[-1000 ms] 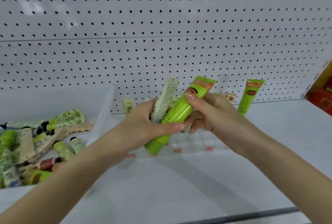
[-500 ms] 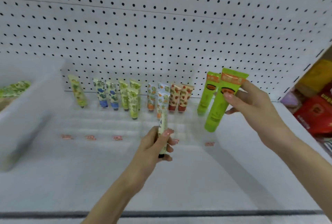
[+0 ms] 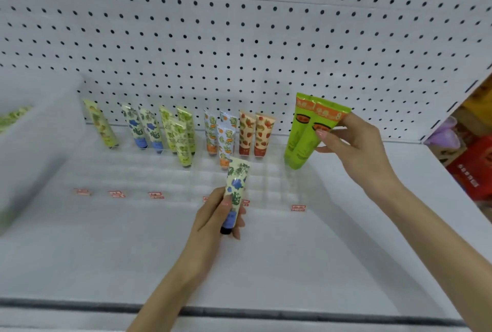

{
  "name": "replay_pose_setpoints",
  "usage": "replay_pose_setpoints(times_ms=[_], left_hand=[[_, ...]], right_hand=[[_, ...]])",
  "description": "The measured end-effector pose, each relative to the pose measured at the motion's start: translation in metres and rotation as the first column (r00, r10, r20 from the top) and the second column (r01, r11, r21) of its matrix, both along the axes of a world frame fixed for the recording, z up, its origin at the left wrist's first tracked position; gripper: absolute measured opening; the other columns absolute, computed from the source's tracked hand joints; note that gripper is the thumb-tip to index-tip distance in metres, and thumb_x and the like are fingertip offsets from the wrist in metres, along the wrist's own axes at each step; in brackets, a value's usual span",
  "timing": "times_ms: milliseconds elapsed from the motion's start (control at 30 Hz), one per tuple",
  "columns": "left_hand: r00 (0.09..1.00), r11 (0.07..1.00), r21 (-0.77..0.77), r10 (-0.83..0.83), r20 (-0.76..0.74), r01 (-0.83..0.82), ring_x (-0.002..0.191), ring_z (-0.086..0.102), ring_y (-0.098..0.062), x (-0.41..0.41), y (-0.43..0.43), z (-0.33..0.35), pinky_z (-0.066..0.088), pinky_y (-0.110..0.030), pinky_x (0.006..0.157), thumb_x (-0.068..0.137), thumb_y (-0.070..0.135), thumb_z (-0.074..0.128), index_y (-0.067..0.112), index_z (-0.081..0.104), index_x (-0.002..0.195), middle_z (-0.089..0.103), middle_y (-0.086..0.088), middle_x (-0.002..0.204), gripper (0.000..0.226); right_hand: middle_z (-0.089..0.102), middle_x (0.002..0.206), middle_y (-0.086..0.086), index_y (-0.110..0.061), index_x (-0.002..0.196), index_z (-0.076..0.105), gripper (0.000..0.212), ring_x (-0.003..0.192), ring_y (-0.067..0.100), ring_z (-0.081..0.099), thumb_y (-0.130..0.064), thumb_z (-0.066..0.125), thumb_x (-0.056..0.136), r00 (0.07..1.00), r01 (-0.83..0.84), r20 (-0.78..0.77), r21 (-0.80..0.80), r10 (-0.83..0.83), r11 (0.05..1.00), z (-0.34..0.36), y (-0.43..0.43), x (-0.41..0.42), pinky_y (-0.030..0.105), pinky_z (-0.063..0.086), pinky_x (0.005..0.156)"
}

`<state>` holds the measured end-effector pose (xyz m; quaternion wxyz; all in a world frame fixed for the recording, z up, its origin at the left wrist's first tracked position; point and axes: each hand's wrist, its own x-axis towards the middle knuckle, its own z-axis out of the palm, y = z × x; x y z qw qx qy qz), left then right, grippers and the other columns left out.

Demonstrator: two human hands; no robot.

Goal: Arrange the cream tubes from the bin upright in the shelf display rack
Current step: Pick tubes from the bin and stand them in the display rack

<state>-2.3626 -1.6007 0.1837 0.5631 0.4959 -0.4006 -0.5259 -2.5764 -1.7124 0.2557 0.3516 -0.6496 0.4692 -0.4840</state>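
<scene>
White pegboard (image 3: 239,39) behind; red boxes (image 3: 471,169) far right.

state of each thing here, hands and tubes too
left hand, grips the blue-flower tube
blue-flower tube, cap down, not yet racked
right hand, pinches the bright green tube
bright green tube, tilted, base at the clear rack
shelved tubes, standing in back slots
bin, blurred, tubes inside

colours along the shelf

the nearest tube (image 3: 235,190) was cream with green leaves, a blue flower and a blue base. the lime-green tube (image 3: 310,142) and its twin (image 3: 292,134) both carried orange top bands. cream tubes (image 3: 150,129) showed blue blooms, pale tubes (image 3: 182,142) green foliage, white tubes (image 3: 226,142) orange fruit, and peach tubes (image 3: 246,132) red spots, possibly strawberries. the pegboard (image 3: 239,39) was white, dotted black.
</scene>
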Motion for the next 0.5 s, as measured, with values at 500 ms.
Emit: replay_pose_setpoints(times_ms=[500], left_hand=[[0.997, 0.998, -0.018, -0.062, -0.045, 0.061, 0.072, 0.065, -0.015, 0.003, -0.003, -0.008, 0.056, -0.030, 0.063, 0.079, 0.024, 0.053, 0.014, 0.061, 0.100, 0.067, -0.010, 0.091, 0.025]], right_hand=[[0.070, 0.093, -0.001, -0.023, 0.082, 0.053, 0.027, 0.084, 0.016, 0.067, -0.010, 0.076, 0.077, 0.994, 0.096, -0.057, 0.091, -0.092, 0.991, -0.010, -0.011, 0.011, 0.041, 0.054, 0.081]])
